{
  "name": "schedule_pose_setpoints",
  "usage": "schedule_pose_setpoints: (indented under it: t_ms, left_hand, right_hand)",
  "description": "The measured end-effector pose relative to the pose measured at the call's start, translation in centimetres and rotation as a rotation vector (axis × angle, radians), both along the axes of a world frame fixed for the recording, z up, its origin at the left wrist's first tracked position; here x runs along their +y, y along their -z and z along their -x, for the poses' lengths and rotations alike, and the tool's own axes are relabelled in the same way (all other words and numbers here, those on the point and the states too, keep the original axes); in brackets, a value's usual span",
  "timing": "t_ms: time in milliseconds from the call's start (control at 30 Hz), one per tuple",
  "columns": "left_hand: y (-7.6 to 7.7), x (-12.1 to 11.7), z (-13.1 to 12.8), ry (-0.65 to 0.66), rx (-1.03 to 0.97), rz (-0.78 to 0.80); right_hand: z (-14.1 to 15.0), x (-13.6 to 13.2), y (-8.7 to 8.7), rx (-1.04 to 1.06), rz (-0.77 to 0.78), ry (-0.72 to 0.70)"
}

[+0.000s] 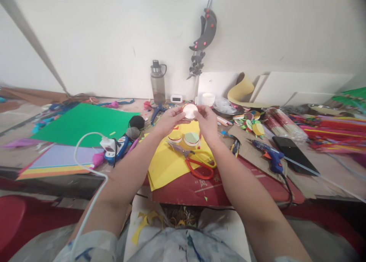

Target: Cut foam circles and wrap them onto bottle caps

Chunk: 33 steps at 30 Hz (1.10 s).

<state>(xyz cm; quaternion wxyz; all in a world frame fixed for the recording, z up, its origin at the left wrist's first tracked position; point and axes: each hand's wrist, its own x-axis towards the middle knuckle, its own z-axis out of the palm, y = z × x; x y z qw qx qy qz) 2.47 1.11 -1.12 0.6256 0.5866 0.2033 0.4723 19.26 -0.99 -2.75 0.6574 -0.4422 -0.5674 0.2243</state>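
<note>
White round disc (190, 111) sits between the fingers of the left (175, 118) and right (206, 121) hands, pinched.

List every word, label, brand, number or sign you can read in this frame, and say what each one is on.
"风: on the red board, after an opening quote mark.
A second character beside it on the red board: possibly "疾", but too blurred to be sure.
Clock: digits on the display, too small to read.
No other text is readable.
</note>
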Motion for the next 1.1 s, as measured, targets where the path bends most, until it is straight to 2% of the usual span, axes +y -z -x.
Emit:
schedule_pose_setpoints:
  t_ms: [267,500,767,900,1100]
  left_hand:
    - [0.16,-0.38,-0.44,-0.084,0.069,-0.084]
    - [-0.15,-0.40,-0.26,-0.060,0.096,-0.071]
    - [0.31,0.13,-0.06,0.034,-0.037,0.071]
    - [0.21,-0.05,0.00,0.082,-0.029,0.048]
    - [0.30,-0.08,0.20,0.064,0.012,0.013]
  right_hand:
    - [0.44,-0.43,-0.21,-0.044,-0.039,0.062]
    - [0.38,-0.15,0.11,-0.003,-0.012,0.033]
    - [0.10,0.41,0.20,0.211,0.104,-0.178]
    - [0.05,0.36,0.12,0.269,0.122,-0.223]
    - [0.17,0.18,-0.05,0.276,0.160,-0.264]
